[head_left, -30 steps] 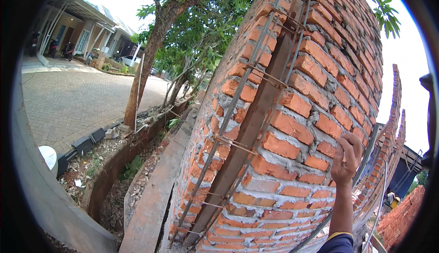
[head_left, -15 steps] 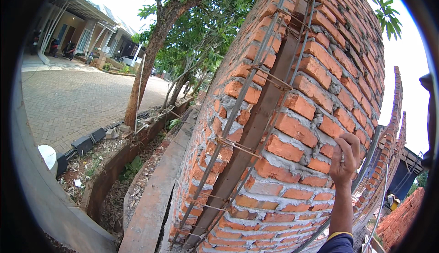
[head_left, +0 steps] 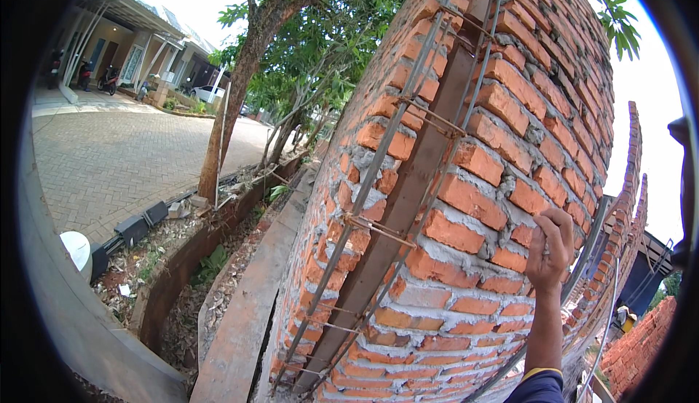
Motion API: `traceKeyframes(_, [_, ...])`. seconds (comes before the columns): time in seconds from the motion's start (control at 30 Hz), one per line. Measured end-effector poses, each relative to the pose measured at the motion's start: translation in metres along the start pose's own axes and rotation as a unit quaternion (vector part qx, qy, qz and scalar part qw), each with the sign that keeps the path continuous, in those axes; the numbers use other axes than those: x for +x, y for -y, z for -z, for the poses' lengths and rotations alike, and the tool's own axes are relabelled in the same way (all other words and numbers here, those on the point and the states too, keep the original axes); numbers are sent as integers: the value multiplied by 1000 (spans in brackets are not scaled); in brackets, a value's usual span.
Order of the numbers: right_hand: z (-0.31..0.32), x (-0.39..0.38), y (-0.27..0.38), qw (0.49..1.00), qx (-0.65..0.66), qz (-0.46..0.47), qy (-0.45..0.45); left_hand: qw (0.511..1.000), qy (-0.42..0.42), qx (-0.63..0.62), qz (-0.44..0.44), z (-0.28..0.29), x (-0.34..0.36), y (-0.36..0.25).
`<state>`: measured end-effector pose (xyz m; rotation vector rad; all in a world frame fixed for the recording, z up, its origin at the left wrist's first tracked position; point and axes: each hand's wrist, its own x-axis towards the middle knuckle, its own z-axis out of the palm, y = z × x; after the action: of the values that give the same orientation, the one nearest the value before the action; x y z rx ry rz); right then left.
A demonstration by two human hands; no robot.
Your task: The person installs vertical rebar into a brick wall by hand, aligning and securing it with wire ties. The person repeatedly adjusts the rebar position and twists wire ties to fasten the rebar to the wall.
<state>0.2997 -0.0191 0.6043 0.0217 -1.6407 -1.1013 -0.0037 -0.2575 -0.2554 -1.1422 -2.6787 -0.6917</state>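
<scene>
My right hand [head_left: 552, 251] is raised against the face of a tall brick wall [head_left: 466, 206]. Its fingers are bent and drawn together by the mortar joints; whatever they may hold is hidden. A dark sleeve with a yellow cuff [head_left: 542, 371] covers part of that forearm. Grey mortar [head_left: 502, 239] bulges unevenly between the orange bricks near the hand. To the left of it, a steel rebar cage [head_left: 378, 230] runs up the wall's end, in front of a brown board [head_left: 393, 221]. My left hand is outside the picture.
A concrete ledge [head_left: 244, 315] and a leaf-strewn ditch [head_left: 175, 323] lie left of the wall. Beyond them are a tree [head_left: 240, 90], a paved road [head_left: 138, 148] and houses. More brickwork [head_left: 628, 177] and a leaning pile of red bricks [head_left: 641, 348] are at the right.
My right hand stays at almost the same spot on the wall, its fingers still bent. The view has shifted very slightly; nothing else has visibly moved.
</scene>
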Motion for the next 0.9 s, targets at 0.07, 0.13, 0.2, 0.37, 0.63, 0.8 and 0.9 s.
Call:
traceKeyframes(0.07, [1,0,0,1000,2,1,2,999,-43,15,-22,-3,-1,1])
traceKeyframes(0.13, [2,0,0,1000,3,1,3,997,-76,-8,-29,-5,-1,1])
traceKeyframes(0.2, [3,0,-1,1000,4,1,6,996,-81,-13,-28,-7,-3,2])
traceKeyframes(0.37, [5,-3,-3,1000,7,-5,11,995,-92,-24,-31,-5,-10,4])
traceKeyframes(0.63, [12,-5,-8,1000,-13,1,15,995,-86,-44,-9,-1,-4,-5])
traceKeyframes(0.8, [15,-12,-14,999,-29,9,23,991,-73,-110,34,34,-6,-15])
traceKeyframes(0.9, [16,-20,-19,999,-28,7,43,901,157,-195,355,63,-3,-31])
